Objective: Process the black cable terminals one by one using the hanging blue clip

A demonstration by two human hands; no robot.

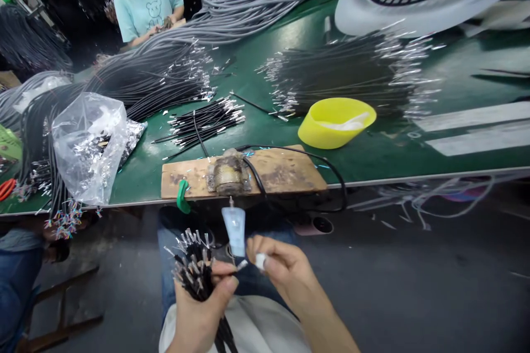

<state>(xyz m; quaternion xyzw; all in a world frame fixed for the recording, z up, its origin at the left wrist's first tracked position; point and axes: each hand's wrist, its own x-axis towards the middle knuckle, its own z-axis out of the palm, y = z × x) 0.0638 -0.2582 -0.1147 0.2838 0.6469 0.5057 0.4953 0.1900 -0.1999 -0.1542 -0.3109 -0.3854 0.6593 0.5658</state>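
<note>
Across the green tabletop (265,74) from me, a person (147,3) wears a pale blue T-shirt with a bear print. A white fan with a black grille (351,11) is at my far right, and a wooden stool (62,309) stands on the floor to my left.

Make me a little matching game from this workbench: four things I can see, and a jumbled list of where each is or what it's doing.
1. yellow container
2. green clip
3. clear plastic bag
4. left hand

A. gripping a bundle of black cables
B. on the table, beyond the right end of the wooden board
C. at the board's front edge, near its left end
D. holding small silvery pieces

Pairs: 1-B, 2-C, 3-D, 4-A
</note>
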